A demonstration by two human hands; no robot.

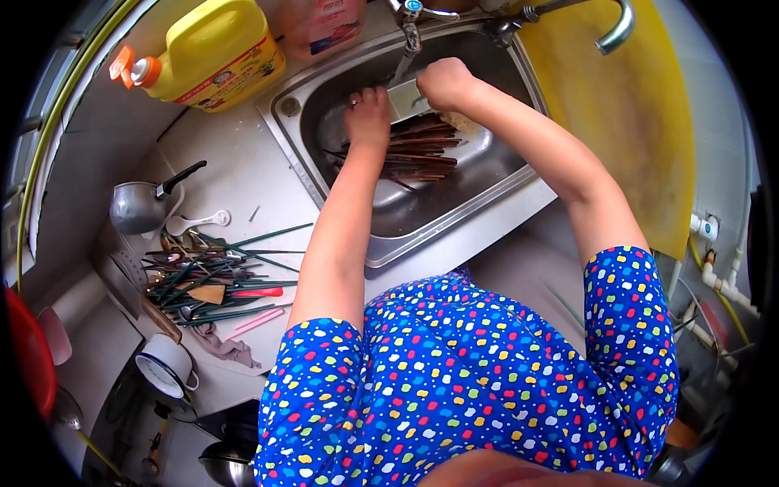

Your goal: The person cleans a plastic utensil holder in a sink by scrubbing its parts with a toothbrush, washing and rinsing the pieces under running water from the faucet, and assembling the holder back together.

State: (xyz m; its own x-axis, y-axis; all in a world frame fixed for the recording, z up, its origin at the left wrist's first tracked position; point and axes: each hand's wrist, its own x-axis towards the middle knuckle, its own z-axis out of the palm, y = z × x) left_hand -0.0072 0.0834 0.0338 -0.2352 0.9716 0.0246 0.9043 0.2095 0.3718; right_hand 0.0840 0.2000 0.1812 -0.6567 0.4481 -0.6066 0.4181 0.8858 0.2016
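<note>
In the sink (454, 227), a pale, greenish-white rectangular thing with a light rim (406, 101) lies between my two hands; its kind is unclear. My left hand (367, 118), wearing a ring, is closed over its left end. My right hand (446, 84) makes a fist at its right end, and whatever the fingers hold is hidden. Below them lies a bundle of brown chopsticks (420, 154) on the sink bottom. A tan, rough-looking clump (461, 122) sits right of the chopsticks. Water runs from the faucet (411, 36) just behind the rectangular thing.
Left of the sink lies a pile of green chopsticks and utensils (215, 272), with a white spoon (199, 221) and a small pot (139, 207). An enamel mug (166, 365) stands nearer. Behind are a yellow jug (223, 57) and a pink bottle (323, 24). A yellow board (617, 122) leans right.
</note>
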